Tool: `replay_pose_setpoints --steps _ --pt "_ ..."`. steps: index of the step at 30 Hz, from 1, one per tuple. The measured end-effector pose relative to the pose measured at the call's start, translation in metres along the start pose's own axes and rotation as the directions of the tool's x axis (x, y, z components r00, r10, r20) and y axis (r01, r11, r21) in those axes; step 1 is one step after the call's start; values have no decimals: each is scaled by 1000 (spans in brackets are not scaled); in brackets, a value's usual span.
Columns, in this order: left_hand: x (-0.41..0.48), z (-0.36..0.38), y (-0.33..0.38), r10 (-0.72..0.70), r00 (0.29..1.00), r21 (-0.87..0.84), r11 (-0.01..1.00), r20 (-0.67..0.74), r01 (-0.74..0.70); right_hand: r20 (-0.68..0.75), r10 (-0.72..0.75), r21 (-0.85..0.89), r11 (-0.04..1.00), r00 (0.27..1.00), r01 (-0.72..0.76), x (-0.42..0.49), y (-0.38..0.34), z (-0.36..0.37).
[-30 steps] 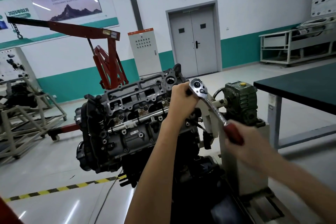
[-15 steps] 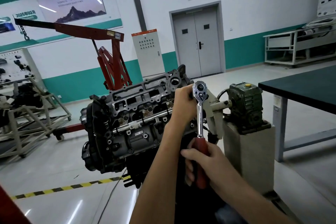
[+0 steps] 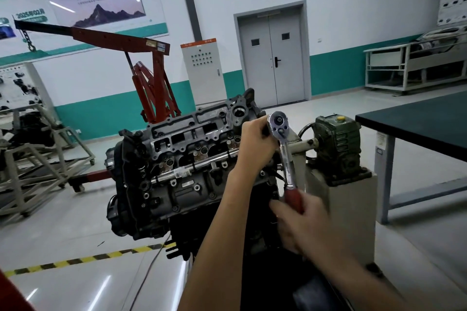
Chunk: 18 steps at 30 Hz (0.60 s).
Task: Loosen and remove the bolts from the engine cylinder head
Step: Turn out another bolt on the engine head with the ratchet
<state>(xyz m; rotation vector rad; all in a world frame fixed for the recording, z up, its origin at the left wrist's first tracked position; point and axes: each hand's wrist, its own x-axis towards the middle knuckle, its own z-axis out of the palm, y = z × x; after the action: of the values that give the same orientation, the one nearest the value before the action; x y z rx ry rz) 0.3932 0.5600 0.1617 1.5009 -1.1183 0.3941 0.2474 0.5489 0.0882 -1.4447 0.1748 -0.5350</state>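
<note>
Right hand (image 3: pixel 303 219): wrapped round the red grip of the ratchet (image 3: pixel 283 149). It is motion-blurred, so mid-swing.

Left hand (image 3: pixel 255 139): curled over the drive end, fingers behind the chrome ratchet head, steadying it on the fastener. The bolt and any socket are hidden under this hand.

Change: a second ago the handle slanted well out, down and to the right. Half a second ago it hung straight down. Now it leans slightly right again. The left hand and the drive end have kept their place on the engine throughout. I read this as a to-and-fro ratcheting stroke, one swing driving and the other clicking back. Which swing does the work, and whether the bolt has turned, cannot be told.

Place: the cylinder head (image 3: pixel 192 139) tops the engine and is tilted toward the camera. The work point is at its right end, just beside the stand's shaft and the green gearbox (image 3: pixel 338 144).

Judgement: this bolt is likely being loosened, not yet lifted out, as both hands are on the tool and no loose bolt shows. Other fasteners on the face are too small to count. The main risk is the drive end slipping off if the left hand eases.

Further out: a red hoist (image 3: pixel 151 83) stands behind the engine. A dark worktop (image 3: pixel 417 129) is at right, well apart.
</note>
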Motion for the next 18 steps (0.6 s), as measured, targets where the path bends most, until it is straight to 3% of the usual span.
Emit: replay_pose_setpoints --steps 2,4,6,8,9,11,12,14,16,18 --pt "1 0 0 9 1000 24 1000 4 -9 -33 -4 159 987 999 10 1 11 33" --pt "1 0 1 17 1000 32 999 11 -17 -40 -11 172 985 999 18 4 14 43" --pt "2 0 1 3 1000 40 999 15 -4 -13 13 87 996 1000 -12 4 11 21" --pt "3 -1 4 -14 999 54 998 32 12 41 -1 -114 993 999 6 7 1 -19" --pt "4 -1 6 -25 998 66 998 54 21 61 -51 -289 955 997 67 13 -7 -41" --pt "6 -2 7 -51 995 79 996 88 44 97 -192 -638 741 977 209 25 -31 -79" --pt "6 -2 7 -58 995 69 996 81 52 113 -250 -734 631 962 250 31 -42 -88" --pt "2 -5 6 -61 997 29 998 46 60 149 -302 -788 539 942 298 37 -50 -94" --pt "-2 -6 4 -63 998 3 998 28 63 116 -270 -769 584 956 259 30 -36 -79" --pt "-4 -6 2 -59 998 -6 998 10 59 -9 -298 -645 731 954 222 16 -10 -46"
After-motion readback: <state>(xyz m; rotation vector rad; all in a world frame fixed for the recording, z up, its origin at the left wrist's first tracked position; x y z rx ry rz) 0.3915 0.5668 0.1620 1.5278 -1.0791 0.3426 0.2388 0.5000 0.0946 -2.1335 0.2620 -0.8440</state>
